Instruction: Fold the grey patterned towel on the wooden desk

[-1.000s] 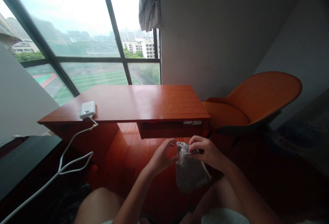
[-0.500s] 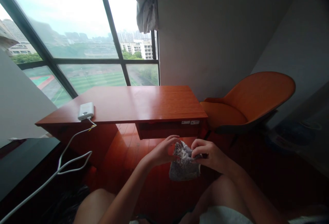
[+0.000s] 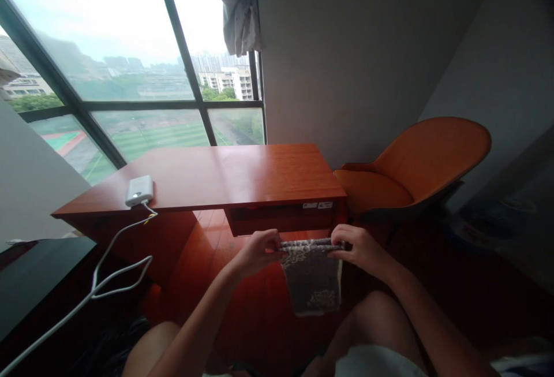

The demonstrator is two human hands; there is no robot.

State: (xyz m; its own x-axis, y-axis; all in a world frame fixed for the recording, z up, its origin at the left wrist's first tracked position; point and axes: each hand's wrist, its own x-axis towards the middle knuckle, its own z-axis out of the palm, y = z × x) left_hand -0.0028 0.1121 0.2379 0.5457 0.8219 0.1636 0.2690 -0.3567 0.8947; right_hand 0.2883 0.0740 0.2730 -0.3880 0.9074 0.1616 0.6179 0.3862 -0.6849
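A grey cloth pouch with a pale pattern hangs in front of me, below the desk's front edge. Its gathered top edge is stretched straight between my two hands. My left hand pinches the left end of that edge. At the opposite end, my right hand grips the cloth between thumb and fingers. The lower part of the pouch hangs flat over the floor, and its inside is hidden.
Beyond my hands stands a reddish wooden desk. A white power bank lies on its left side, with a white cable trailing down. An orange chair stands at the right, a window at the back left.
My hands have moved apart, pulling the bunched top of the pouch out into a straight edge. The cloth now hangs flatter. My view has shifted slightly.
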